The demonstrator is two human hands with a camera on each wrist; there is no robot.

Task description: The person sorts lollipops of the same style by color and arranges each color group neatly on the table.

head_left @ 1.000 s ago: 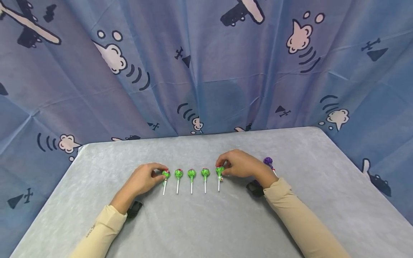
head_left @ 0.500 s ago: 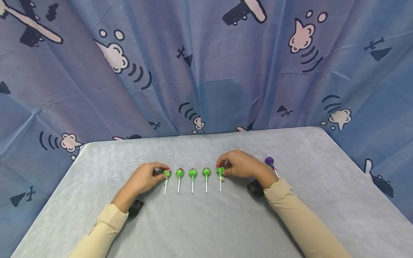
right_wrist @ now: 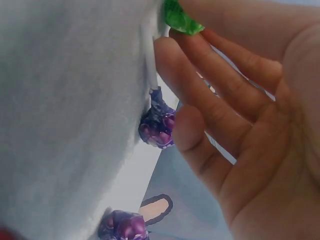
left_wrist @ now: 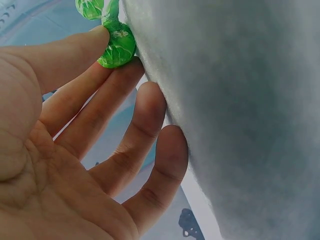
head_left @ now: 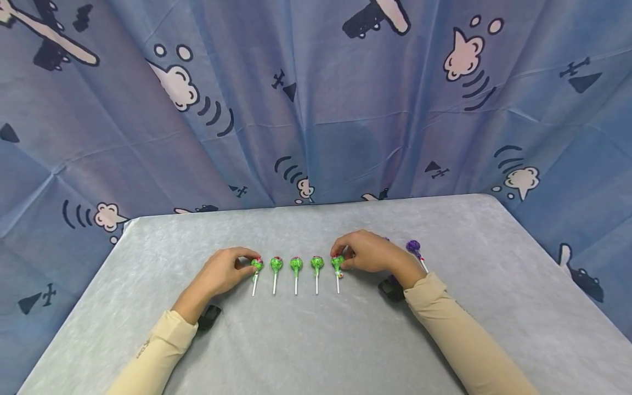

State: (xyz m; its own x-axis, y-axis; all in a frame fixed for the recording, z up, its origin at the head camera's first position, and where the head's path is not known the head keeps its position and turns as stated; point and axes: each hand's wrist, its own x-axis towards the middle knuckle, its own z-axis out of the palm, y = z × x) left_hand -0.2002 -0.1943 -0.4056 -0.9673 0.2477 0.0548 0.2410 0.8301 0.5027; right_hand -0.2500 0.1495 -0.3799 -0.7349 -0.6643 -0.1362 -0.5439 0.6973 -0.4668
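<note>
Several green-wrapped lollipops with white sticks lie in a row in the head view, heads away from me. At the row's left end my left hand (head_left: 217,275) pinches the outermost lollipop (head_left: 257,264) by its head, between thumb and fingers. My right hand (head_left: 369,252) holds the rightmost lollipop (head_left: 337,261) the same way. Between them, untouched, lie three more, one being the middle lollipop (head_left: 296,264). The left wrist view shows the thumb against the green wrapper (left_wrist: 120,47). In the right wrist view, the thumb partly hides the green head (right_wrist: 181,20).
A purple lollipop (head_left: 413,246) lies right of my right hand, its stick partly behind the wrist. The right wrist view shows one purple lollipop (right_wrist: 156,127) beside the little finger and another purple head (right_wrist: 122,226) below. A patterned blue curtain (head_left: 336,148) hangs behind the grey-white tabletop (head_left: 306,351).
Both hands keep hold of the end lollipops. The head view has shifted slightly, and a bit of purple now shows behind my right hand.
</note>
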